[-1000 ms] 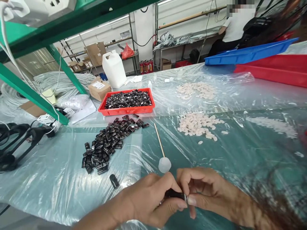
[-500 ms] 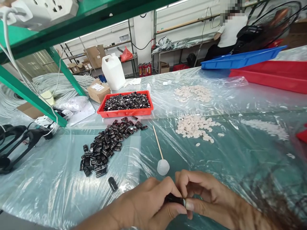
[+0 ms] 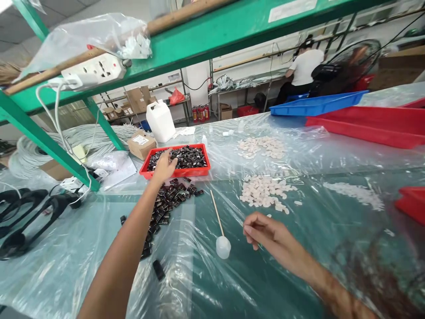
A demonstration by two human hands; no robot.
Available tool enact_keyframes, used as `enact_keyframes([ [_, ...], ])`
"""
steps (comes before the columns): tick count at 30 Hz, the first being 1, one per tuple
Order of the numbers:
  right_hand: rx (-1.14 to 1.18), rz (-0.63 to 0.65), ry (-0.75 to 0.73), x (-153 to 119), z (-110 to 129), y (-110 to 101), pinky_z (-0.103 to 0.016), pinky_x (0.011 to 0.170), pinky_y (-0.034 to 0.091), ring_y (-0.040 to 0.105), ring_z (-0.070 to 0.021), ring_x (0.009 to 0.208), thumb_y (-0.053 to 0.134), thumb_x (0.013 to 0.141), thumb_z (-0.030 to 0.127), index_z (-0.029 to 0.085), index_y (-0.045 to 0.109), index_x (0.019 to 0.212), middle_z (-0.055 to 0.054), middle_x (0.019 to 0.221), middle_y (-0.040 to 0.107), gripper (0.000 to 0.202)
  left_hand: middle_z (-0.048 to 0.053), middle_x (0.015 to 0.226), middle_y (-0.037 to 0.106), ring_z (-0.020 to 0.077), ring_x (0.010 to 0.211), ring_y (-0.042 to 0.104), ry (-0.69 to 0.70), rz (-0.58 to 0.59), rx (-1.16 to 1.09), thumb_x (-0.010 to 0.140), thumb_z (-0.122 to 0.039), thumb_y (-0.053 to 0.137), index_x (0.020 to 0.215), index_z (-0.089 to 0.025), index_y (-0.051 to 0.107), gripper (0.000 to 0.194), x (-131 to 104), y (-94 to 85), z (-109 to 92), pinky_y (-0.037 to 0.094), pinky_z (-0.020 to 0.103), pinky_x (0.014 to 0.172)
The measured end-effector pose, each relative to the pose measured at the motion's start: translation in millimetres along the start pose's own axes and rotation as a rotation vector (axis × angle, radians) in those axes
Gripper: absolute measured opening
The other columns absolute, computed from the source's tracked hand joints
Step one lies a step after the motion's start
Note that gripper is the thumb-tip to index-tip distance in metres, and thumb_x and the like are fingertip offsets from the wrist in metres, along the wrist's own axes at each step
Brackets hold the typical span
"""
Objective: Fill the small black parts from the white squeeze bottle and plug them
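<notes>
My left hand (image 3: 165,166) reaches over the red tray (image 3: 175,173), its fingers apart and touching or just above the black plastic parts (image 3: 191,157) that fill it. Nothing shows in its grasp, though the fingertips are partly hidden. My right hand (image 3: 265,232) hovers over the green table, loosely curled, with a gap between thumb and fingers and nothing visible in it. Left of it lies a small white cup with a wooden stick (image 3: 223,247). Beyond it is a pile of small whitish pieces (image 3: 265,192). A single black part (image 3: 158,270) lies nearer the front.
A heap of black parts (image 3: 171,195) lies under my left forearm. Behind the tray stand a white jug (image 3: 160,120) and a cardboard box (image 3: 141,144). A green shelf frame (image 3: 199,42) crosses above. Blue (image 3: 315,104) and red trays (image 3: 365,126) sit right; a person sits beyond.
My hands have parted. The left has gone forward to the red tray, and the black part they held together no longer shows in them. The right stays near the cup. The view has tilted up.
</notes>
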State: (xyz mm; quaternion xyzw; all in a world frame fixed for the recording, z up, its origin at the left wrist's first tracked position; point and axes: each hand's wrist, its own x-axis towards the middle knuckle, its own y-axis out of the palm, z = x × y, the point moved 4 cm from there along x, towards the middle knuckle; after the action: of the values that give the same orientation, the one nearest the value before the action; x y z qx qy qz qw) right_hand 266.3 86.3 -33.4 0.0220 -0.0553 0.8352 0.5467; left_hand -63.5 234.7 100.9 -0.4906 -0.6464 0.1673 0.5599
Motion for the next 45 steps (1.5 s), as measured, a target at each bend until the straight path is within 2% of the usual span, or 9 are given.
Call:
enact_keyframes([
  [4,-0.109,-0.029,-0.024,-2,-2,-1,-0.035,0.064,0.065,0.069,-0.0202,0.068,0.067,0.11,0.076,0.026,0.073,0.093,-0.002,0.078,0.069,0.053,0.003,0.117,0.065,0.0165,0.102,0.067,-0.129,0.015,0.198,0.102,-0.033,0.06,0.12,-0.016,0.06,0.024,3,-13.2,40,0.058,0.037,0.088],
  [9,-0.259,-0.037,-0.052,-5,-2,-5,-0.035,0.065,0.064,0.073,-0.022,0.071,0.062,0.114,0.067,0.027,0.075,0.103,-0.002,0.081,0.073,0.043,-0.003,0.085,0.067,0.0092,0.075,0.068,-0.102,0.136,0.332,0.104,-0.036,0.057,0.094,-0.014,0.065,0.025,-86,-32.2,48,0.057,0.028,0.075],
  [13,-0.419,-0.001,-0.064,-11,-14,2,-0.037,0.074,0.071,0.083,-0.0254,0.093,0.064,0.114,0.052,0.033,0.082,0.125,-0.007,0.116,0.085,0.028,-0.005,0.07,0.063,0.0093,0.062,0.064,-0.001,0.274,0.352,0.106,-0.039,0.047,0.081,-0.019,0.065,0.037,-177,-55.4,34,0.054,0.024,0.067],
  [17,-0.726,0.03,-0.122,-19,-36,14,-0.056,0.113,0.076,0.084,-0.0397,0.139,0.066,0.109,0.04,0.032,0.078,0.149,-0.014,0.151,0.082,0.044,-0.001,0.111,0.068,0.0154,0.092,0.071,0.089,0.428,0.351,0.103,-0.04,0.045,0.118,-0.031,0.061,0.024,-253,-75.8,10,0.056,0.024,0.077],
  [22,-0.823,0.086,-0.16,-22,-55,25,-0.064,0.122,0.072,0.08,-0.0476,0.148,0.072,0.106,0.047,0.029,0.075,0.152,-0.018,0.157,0.08,0.05,0.001,0.134,0.06,0.0204,0.11,0.068,0.081,0.572,0.403,0.097,-0.02,0.051,0.136,-0.037,0.049,0.043,-303,-84.2,-16,0.058,0.025,0.074],
  [25,-0.772,0.105,-0.144,-20,-51,28,-0.065,0.122,0.072,0.079,-0.0474,0.148,0.072,0.105,0.051,0.03,0.077,0.148,-0.017,0.155,0.08,0.049,0.001,0.142,0.054,0.0219,0.112,0.067,0.084,0.629,0.401,0.092,-0.007,0.051,0.139,-0.037,0.046,0.056,-311,-76.0,-28,0.057,0.027,0.076],
  [29,-0.697,0.076,-0.164,-16,-39,35,-0.059,0.109,0.077,0.086,-0.0442,0.134,0.07,0.105,0.054,0.03,0.083,0.13,-0.016,0.141,0.085,0.037,0.001,0.12,0.067,0.021,0.095,0.07,0.077,0.656,0.323,0.095,-0.016,0.057,0.12,-0.03,0.059,0.029,-304,-58.9,-44,0.055,0.028,0.072],
  [37,-0.64,0.02,-0.291,-15,-20,48,-0.049,0.089,0.079,0.094,-0.0339,0.106,0.068,0.099,0.044,0.031,0.066,0.103,-0.009,0.123,0.092,0.014,-0.006,0.088,0.067,0.01,0.068,0.065,0.042,0.481,-0.067,0.098,-0.042,0.059,0.1,-0.025,0.055,0.018,-221,-14.1,-85,0.053,0.021,0.061],
  [45,-0.73,-0.086,-0.456,-36,17,27,-0.037,0.078,0.074,0.089,-0.0271,0.096,0.07,0.104,0.031,0.036,0.06,0.128,-0.007,0.118,0.085,0.027,-0.004,0.093,0.069,0.0089,0.074,0.068,0.144,0.251,-0.365,0.102,-0.037,0.058,0.107,-0.025,0.057,0.013,-199,17.0,-100,0.056,0.018,0.064],
])
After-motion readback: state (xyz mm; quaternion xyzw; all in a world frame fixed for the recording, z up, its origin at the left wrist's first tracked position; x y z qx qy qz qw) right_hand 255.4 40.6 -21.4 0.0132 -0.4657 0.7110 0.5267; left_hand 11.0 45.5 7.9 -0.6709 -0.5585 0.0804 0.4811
